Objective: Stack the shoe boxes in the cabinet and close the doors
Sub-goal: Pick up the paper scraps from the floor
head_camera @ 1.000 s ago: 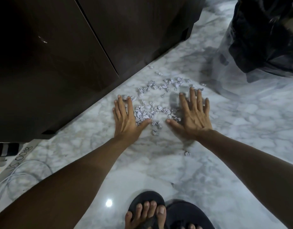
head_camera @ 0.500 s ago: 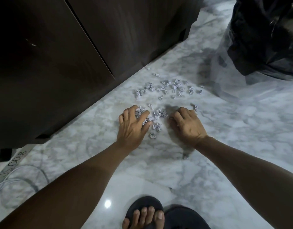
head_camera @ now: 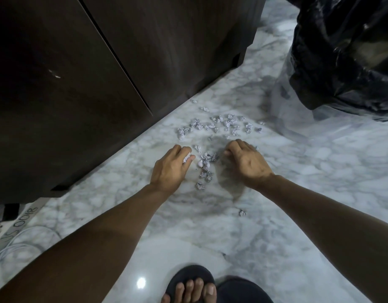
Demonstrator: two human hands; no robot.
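A dark wooden cabinet (head_camera: 123, 62) fills the upper left, and both its doors are closed. No shoe box is in sight. Small crumpled paper scraps (head_camera: 219, 124) lie scattered on the white marble floor (head_camera: 320, 182) in front of the cabinet. A tighter heap of scraps (head_camera: 206, 162) sits between my hands. My left hand (head_camera: 170, 168) is curled on the floor with scraps pinched in its fingertips. Just right of the heap, my right hand (head_camera: 246, 159) rests knuckles up with its fingers curled under; what is inside it is hidden.
A black plastic bag (head_camera: 346, 51) inside a clear bag stands at the upper right. A white power strip with cable (head_camera: 18, 228) lies at the left edge. One stray scrap (head_camera: 242, 213) lies near my right forearm. My sandalled feet (head_camera: 193, 285) are at the bottom.
Both hands went from flat and spread on the floor to curled, raking scraps toward me into a heap. The left hand now pinches some scraps.
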